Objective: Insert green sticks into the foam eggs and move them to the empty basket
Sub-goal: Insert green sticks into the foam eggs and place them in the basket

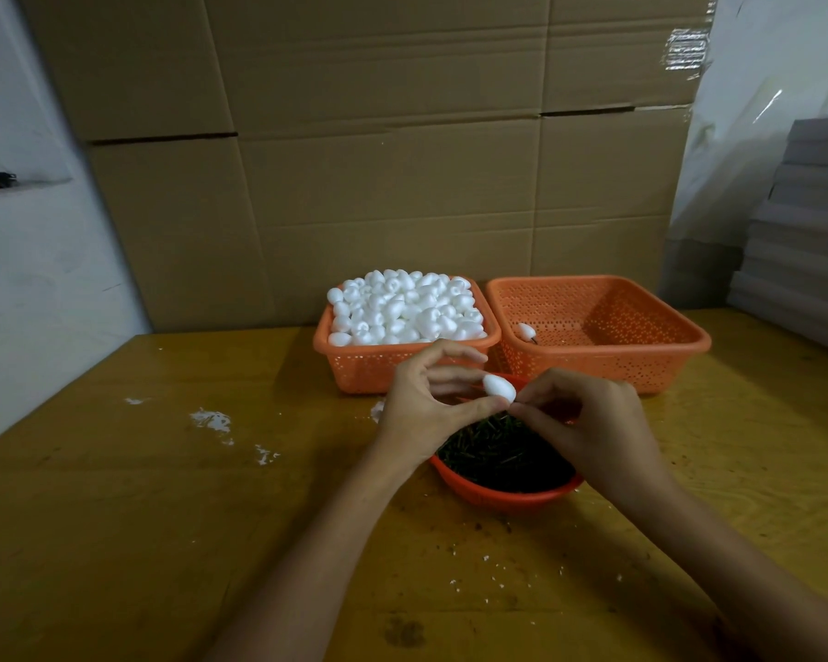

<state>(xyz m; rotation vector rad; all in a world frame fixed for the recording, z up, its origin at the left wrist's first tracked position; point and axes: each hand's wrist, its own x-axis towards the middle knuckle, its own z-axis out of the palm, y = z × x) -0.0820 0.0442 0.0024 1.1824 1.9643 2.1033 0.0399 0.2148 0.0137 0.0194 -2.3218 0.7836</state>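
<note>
Holding foam egg [499, 388], hands [424, 408] meeting

- Large brown cardboard boxes [354, 160] stand stacked behind the yellow wooden table [116, 542].
- White foam crumbs [211, 420] lie scattered on it.
- Grey flat sheets [804, 241] are piled at right.

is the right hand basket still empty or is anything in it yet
Not empty: the right basket holds one foam egg with a stick, lying near its left wall. The rest of its floor shows bare.
</note>
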